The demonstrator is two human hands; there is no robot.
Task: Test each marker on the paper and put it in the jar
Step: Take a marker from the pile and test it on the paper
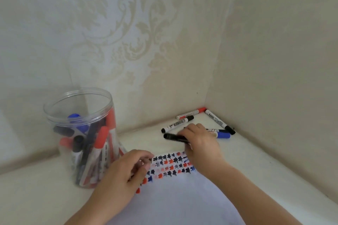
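Observation:
A white sheet of paper (175, 199) lies in front of me, its far edge covered with rows of black, red and blue test marks. My right hand (201, 142) grips a black marker (173, 137) just beyond that edge, the marker lying sideways with its cap end pointing left. My left hand (126, 171) rests on the paper's left corner with fingers curled, the fingertips pressing the sheet. A clear plastic jar (82, 133) stands to the left, open on top, holding several red, blue and black markers.
Loose markers lie in the table's back right corner: a black-capped one (177, 124), a red-capped one (192, 113), another black-capped one (219, 121) along the right wall and a blue one (222, 135) behind my right hand. Patterned walls close the back and right.

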